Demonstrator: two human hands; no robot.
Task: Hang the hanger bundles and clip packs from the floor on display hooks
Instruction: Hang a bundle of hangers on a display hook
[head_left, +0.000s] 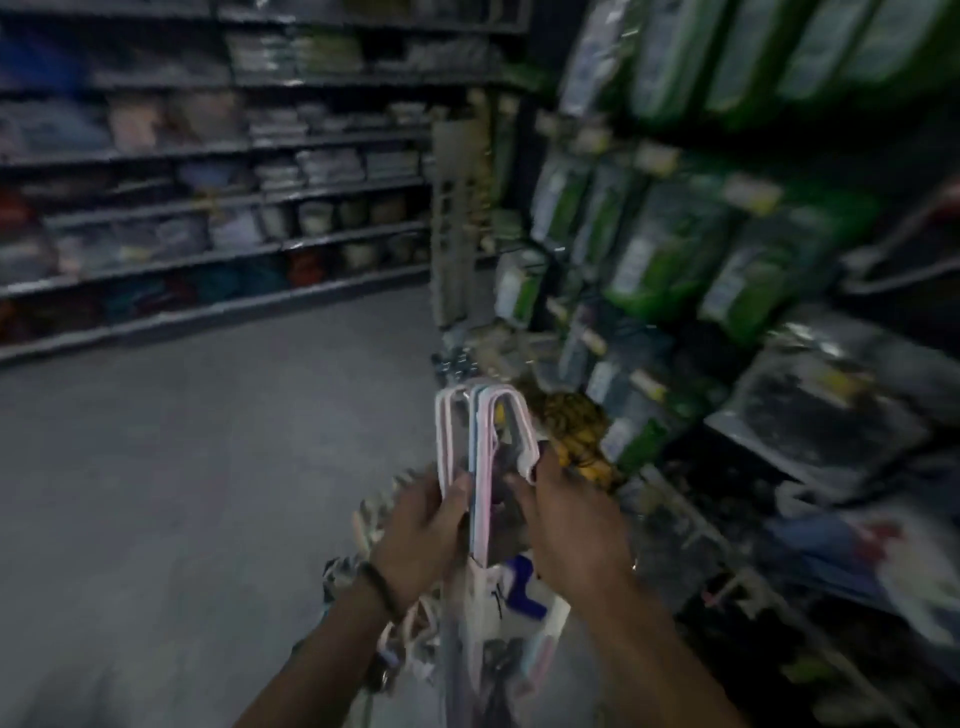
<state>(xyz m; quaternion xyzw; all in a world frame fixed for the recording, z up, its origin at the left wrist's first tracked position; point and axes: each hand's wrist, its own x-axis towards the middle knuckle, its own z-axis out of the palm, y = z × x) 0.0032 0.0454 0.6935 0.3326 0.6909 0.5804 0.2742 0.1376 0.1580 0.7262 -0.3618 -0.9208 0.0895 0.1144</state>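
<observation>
Got hanger bundle up front, hook ends upward so they'll catch display pegs on rack at right. Left hand fingers curled round stems, right hand pinching outer hook, steadying it.

hands: left hand and right hand both grip the hanger bundle
hooks: pink, white and blue, pointing up
right side: blurry green packs hanging
floor: grey
</observation>
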